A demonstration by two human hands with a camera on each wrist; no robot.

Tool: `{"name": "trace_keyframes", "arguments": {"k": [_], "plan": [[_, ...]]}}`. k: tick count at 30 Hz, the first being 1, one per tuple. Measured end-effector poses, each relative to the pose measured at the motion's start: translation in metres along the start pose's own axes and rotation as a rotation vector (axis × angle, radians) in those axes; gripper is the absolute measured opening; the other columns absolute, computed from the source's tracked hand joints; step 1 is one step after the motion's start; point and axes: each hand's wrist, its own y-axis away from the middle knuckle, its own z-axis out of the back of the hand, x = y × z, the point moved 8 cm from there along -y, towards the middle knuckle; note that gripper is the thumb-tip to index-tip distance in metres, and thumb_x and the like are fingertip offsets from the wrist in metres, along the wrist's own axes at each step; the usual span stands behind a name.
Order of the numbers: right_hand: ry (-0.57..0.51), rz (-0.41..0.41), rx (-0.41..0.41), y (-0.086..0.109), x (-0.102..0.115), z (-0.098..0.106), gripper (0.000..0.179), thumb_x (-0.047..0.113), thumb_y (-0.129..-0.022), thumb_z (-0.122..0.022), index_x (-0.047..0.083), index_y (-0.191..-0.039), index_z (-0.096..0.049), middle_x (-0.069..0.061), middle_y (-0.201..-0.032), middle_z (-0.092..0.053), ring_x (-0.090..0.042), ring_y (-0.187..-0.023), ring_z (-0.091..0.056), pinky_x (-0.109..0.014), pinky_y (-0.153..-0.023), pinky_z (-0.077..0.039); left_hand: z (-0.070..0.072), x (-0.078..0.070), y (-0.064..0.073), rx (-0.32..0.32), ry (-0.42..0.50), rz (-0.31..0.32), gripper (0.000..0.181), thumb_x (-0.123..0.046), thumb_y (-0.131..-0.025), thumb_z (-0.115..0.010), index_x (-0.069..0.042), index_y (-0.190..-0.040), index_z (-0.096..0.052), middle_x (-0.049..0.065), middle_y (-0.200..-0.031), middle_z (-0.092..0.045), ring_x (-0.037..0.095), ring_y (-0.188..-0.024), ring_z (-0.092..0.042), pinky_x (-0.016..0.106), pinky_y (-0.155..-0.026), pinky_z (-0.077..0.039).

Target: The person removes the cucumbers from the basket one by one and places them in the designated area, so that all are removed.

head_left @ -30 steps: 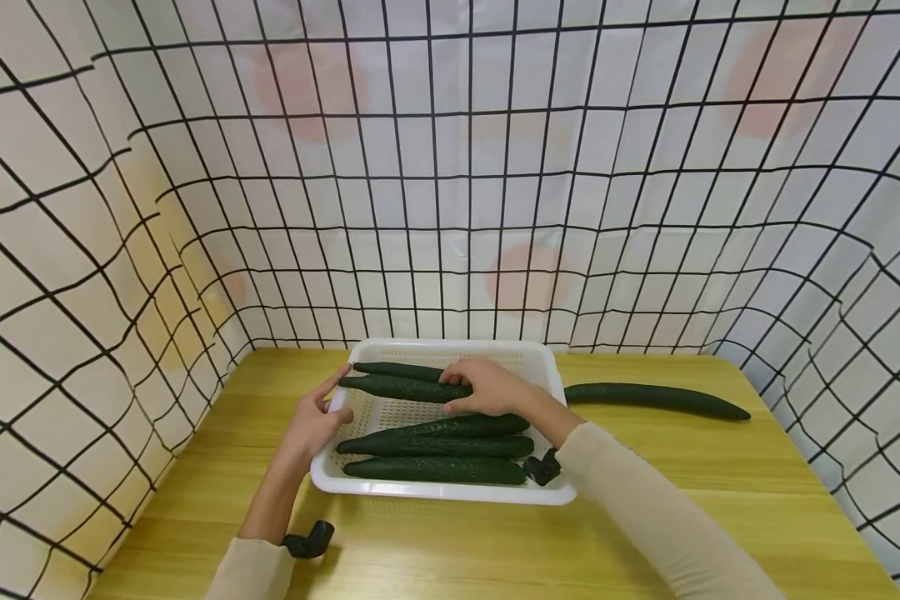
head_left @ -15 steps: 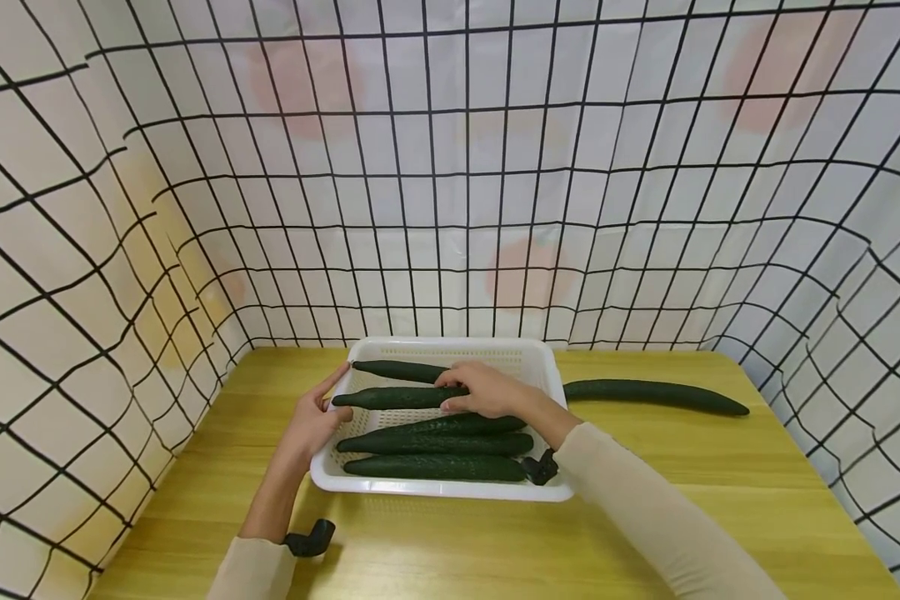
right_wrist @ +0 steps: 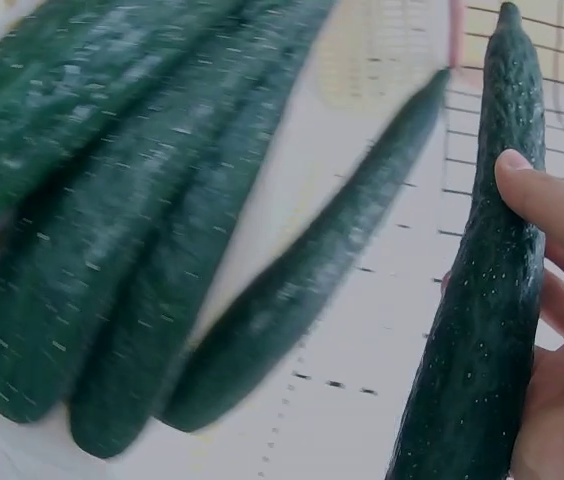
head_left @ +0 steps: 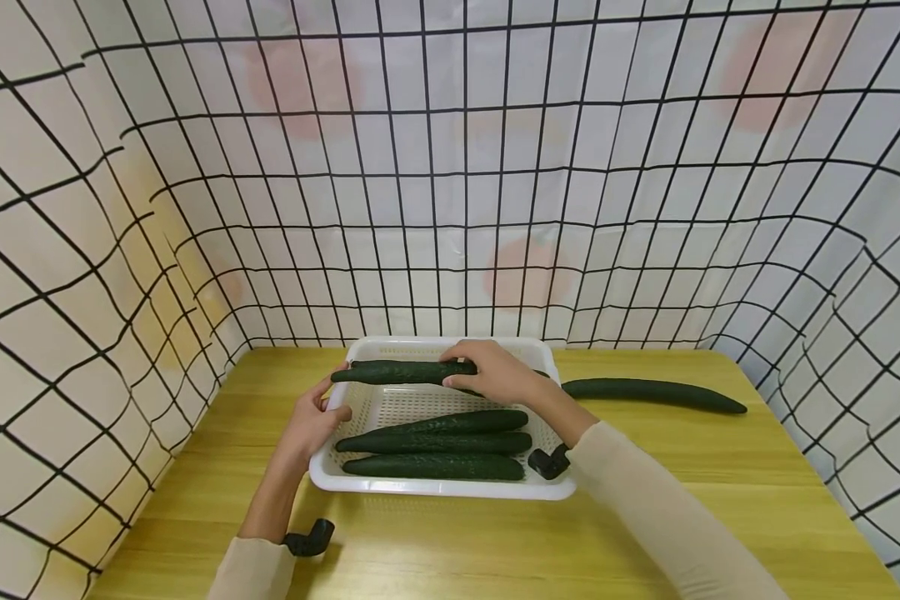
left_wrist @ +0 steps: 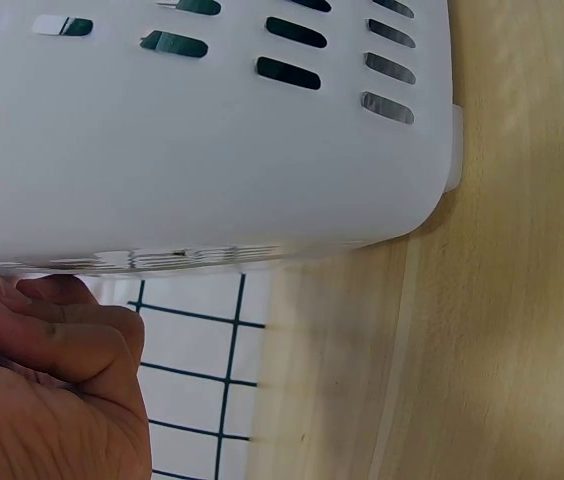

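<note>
My right hand [head_left: 495,372] grips a dark green cucumber [head_left: 386,372], held up over the far side of a white plastic basket [head_left: 450,488]. In the right wrist view, the thumb and fingers wrap round this cucumber [right_wrist: 482,310]. Beneath it lies another cucumber [right_wrist: 312,265] in the basket, mostly hidden in the head view. Three more cucumbers [head_left: 435,467] lie side by side along the basket's near side. My left hand [head_left: 317,427] holds the basket's left rim; in the left wrist view its fingers curl at the basket wall [left_wrist: 162,180].
One long curved cucumber [head_left: 656,393] lies on the wooden table [head_left: 435,542] to the right of the basket. Black wire grid [head_left: 450,267] over pale sheeting walls in the back and both sides. A black wrist camera [head_left: 311,538] sits by the left sleeve.
My right hand has shifted the held cucumber, first slightly nearer, then up and away to the far side, over the cucumber lying there. The left hand stays on the rim.
</note>
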Motion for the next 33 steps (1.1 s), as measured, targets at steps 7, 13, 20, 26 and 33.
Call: {"name": "trace_keyframes", "arguments": {"k": [7,13,20,26,33], "plan": [[0.009,0.022,-0.066,0.012,0.006,0.032,0.042,0.033,-0.099,-0.068,0.016,-0.138,-0.065,-0.003,-0.139,-0.065,-0.025,-0.122,-0.061,-0.045,-0.1,-0.052,0.001,-0.001,0.0,-0.015,-0.033,0.008,0.083,-0.003,-0.087,-0.063,-0.025,-0.162,-0.035,0.026,-0.119,-0.069,0.02,-0.095,-0.063,0.032,-0.073,-0.057],[0.026,0.014,-0.087,0.028,-0.005,0.046,0.042,0.032,-0.099,-0.069,0.016,-0.137,-0.065,-0.003,-0.138,-0.066,-0.025,-0.12,-0.062,-0.046,-0.099,-0.052,0.0,-0.002,-0.002,-0.009,-0.028,0.012,0.085,-0.002,-0.085,-0.063,-0.034,-0.16,-0.038,0.015,-0.088,-0.07,0.019,-0.083,-0.063,0.033,-0.067,-0.056],[0.058,-0.027,-0.109,0.055,-0.024,0.059,0.041,0.031,-0.098,-0.07,0.016,-0.135,-0.066,-0.004,-0.136,-0.067,-0.026,-0.117,-0.062,-0.047,-0.098,-0.052,-0.001,-0.007,0.0,0.013,-0.023,0.034,0.087,0.001,-0.085,-0.062,-0.029,-0.162,-0.035,0.022,-0.093,-0.072,0.022,-0.085,-0.064,0.034,-0.067,-0.057],[0.078,-0.08,-0.142,0.076,-0.039,0.072,0.038,0.031,-0.097,-0.071,0.019,-0.133,-0.067,-0.003,-0.133,-0.068,-0.027,-0.115,-0.062,-0.049,-0.095,-0.052,0.0,-0.003,0.0,0.001,-0.035,0.019,0.085,-0.002,-0.086,-0.062,-0.035,-0.16,-0.037,0.029,-0.116,-0.07,0.023,-0.091,-0.065,0.035,-0.068,-0.058],[0.075,-0.116,-0.175,0.098,-0.056,0.088,0.039,0.033,-0.097,-0.071,0.018,-0.132,-0.066,-0.006,-0.132,-0.068,-0.034,-0.119,-0.061,-0.053,-0.096,-0.052,0.001,0.0,-0.001,-0.016,-0.039,0.02,0.085,-0.003,-0.086,-0.062,-0.039,-0.159,-0.039,0.027,-0.12,-0.068,0.023,-0.093,-0.063,0.035,-0.069,-0.058]]}}
